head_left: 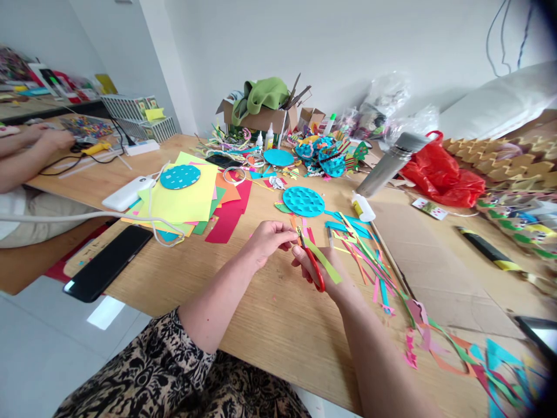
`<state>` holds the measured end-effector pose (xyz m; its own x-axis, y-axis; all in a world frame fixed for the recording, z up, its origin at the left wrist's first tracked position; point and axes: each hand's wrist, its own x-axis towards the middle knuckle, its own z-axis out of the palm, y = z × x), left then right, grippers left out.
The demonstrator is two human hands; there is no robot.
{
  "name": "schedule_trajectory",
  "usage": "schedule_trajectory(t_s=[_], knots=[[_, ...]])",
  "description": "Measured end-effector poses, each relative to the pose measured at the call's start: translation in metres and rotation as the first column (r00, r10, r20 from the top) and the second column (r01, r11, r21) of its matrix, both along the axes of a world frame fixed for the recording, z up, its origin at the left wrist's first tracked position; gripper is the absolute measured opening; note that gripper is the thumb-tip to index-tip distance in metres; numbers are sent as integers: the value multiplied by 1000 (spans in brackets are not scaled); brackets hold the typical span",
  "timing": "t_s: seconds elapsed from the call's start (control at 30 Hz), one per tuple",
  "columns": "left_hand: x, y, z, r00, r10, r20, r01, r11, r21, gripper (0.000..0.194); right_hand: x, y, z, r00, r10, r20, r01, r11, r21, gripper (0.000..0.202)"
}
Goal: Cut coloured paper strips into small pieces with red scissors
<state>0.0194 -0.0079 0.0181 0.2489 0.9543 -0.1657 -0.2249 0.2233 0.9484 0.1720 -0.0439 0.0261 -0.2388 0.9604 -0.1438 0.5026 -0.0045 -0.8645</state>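
Observation:
My right hand (307, 268) is closed on scissors with red handles (318, 273), the blades pointing up and away from me. A yellow-green paper strip (324, 260) slants across the scissors and over the back of that hand. My left hand (273, 239) pinches the strip's far end beside the blade tips; its fingertips partly hide what lies between them. Just beyond both hands rests a blue paper oval (303, 201) with raised scales. Loose coloured strips (361, 255) are scattered to the right of my right hand.
Coloured paper sheets (191, 197), a black phone (108, 262) and a white power bank (128, 193) lie left. A glue bottle (362, 207), a steel flask (391, 162), cardboard (435, 261) and a box cutter (487, 248) are right. Another person's arms (26, 151) show at far left.

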Motion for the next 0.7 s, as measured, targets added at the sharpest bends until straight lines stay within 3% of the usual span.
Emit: schedule_trajectory(t_s=[0.7], knots=[[-4,3,-1,999,3,-34,-3,1000,6,14,2,1,-4,1000,-19,25,19,1000,5,48]])
